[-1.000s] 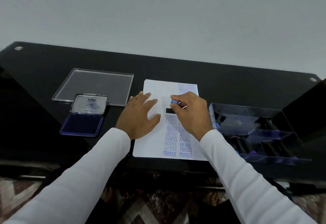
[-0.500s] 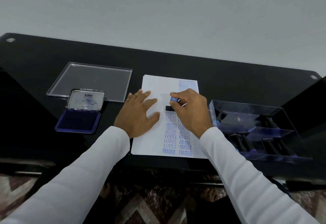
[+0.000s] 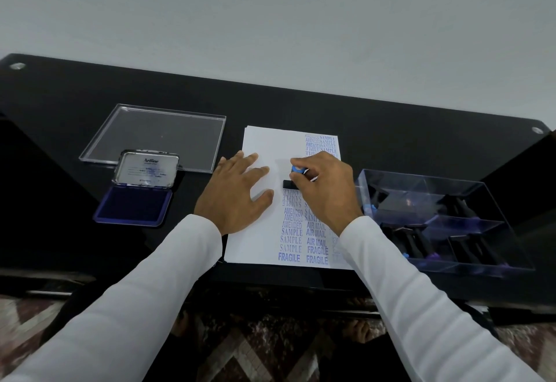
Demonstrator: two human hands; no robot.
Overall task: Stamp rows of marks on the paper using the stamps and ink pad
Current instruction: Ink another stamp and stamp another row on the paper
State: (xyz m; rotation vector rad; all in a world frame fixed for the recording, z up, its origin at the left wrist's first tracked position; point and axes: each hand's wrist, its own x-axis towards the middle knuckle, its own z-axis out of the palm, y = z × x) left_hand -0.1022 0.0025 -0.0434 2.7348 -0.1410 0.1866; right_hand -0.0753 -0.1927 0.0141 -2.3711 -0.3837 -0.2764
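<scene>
Stamp stays pressed on paper, mid-sheet, topping the left column of marks; no shift since a second ago. My right hand pinches it; left hand flat, released, pinning the sheet. Ink pad open at left on bench. Impression likely setting.

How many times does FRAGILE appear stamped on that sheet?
2 readable: both on the white paper sheet, near edge, side by side. The right sleeve may hide more.
</scene>
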